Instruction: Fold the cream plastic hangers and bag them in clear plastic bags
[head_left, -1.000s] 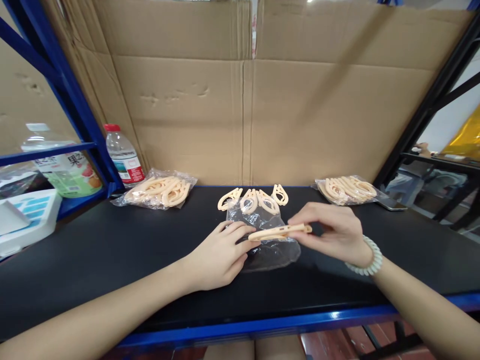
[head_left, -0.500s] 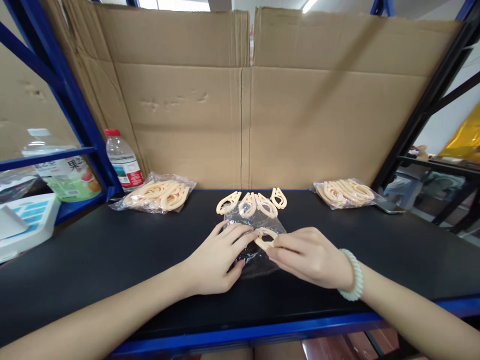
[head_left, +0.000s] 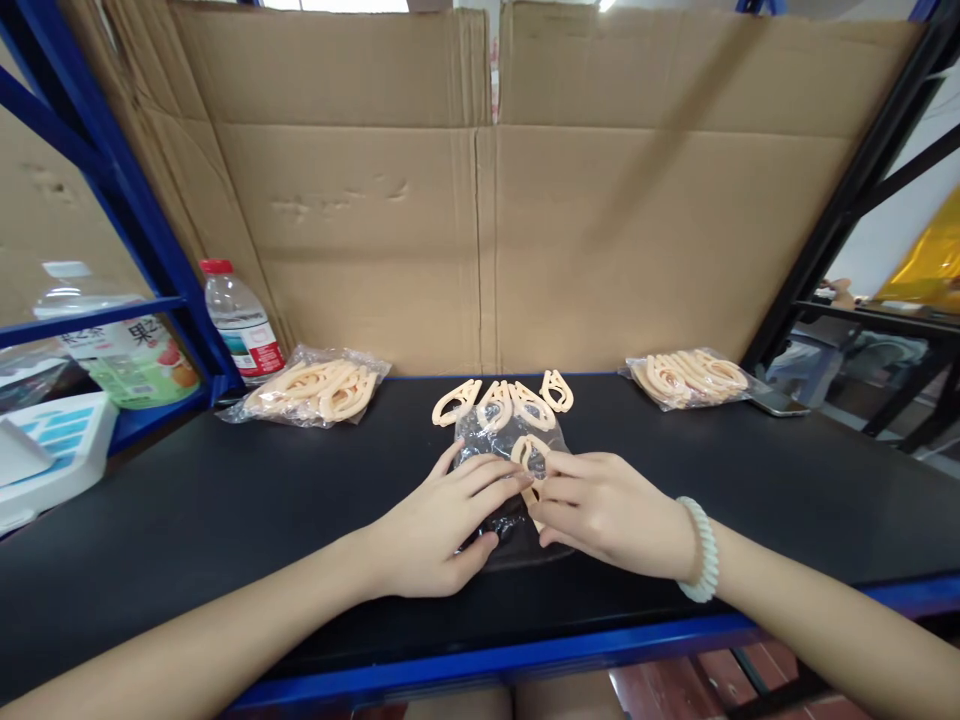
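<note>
My right hand [head_left: 600,510] pinches a peach plastic piece [head_left: 530,450] with a teardrop-shaped loop, like a folding travel hanger, partly hidden by my fingers. Under it lies a clear plastic bag [head_left: 480,430], flat on the black table. Over the bag's left part rests my left hand [head_left: 450,515], fingers spread, its fingertips at the left side of the held piece. Just beyond the bag sit several similar peach pieces [head_left: 495,407]; another [head_left: 556,391] lies a little apart to the right.
Full bags of peach pieces lie at back left [head_left: 311,388] and back right [head_left: 686,378], the right one beside a phone-like slab [head_left: 780,402]. A red-capped water bottle [head_left: 241,325] stands at left. Cardboard [head_left: 360,220] walls the back; a white-and-blue tray [head_left: 67,440] sits far left.
The held piece has turned from lying crosswise to pointing away from me, and its lower part now shows near my right fingertips. My left hand stays on the bag, shifted slightly right.
</note>
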